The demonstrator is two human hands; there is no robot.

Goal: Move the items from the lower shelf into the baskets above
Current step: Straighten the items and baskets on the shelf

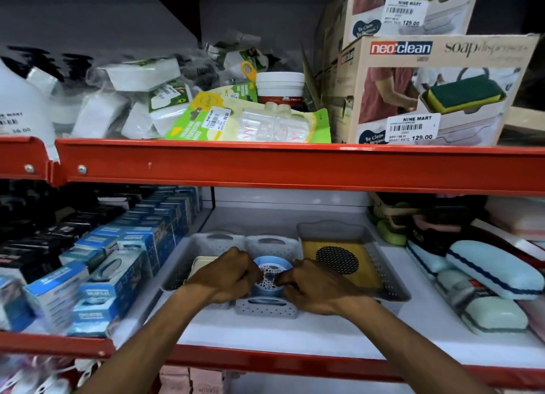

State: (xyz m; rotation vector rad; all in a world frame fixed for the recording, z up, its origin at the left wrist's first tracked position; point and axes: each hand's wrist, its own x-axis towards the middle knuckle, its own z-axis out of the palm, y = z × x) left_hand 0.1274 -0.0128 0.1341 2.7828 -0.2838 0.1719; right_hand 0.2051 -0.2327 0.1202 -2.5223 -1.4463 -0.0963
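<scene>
On the white lower shelf [265, 331], three grey perforated baskets sit side by side. Both hands reach into the middle basket [267, 306]: the left hand [228, 275] and the right hand [315, 287] each have their fingers curled in, pinching opposite edges of a round blue sink strainer [271, 275] with a white perforated centre, which lies inside that basket. The left basket [203, 246] holds a cream-coloured item, partly hidden by the left wrist. The right basket [380, 263] holds a yellow card with a dark mesh disc [337, 259]. Blue boxes [118, 261] fill the shelf to the left; pale sponges [489, 269] lie to the right.
</scene>
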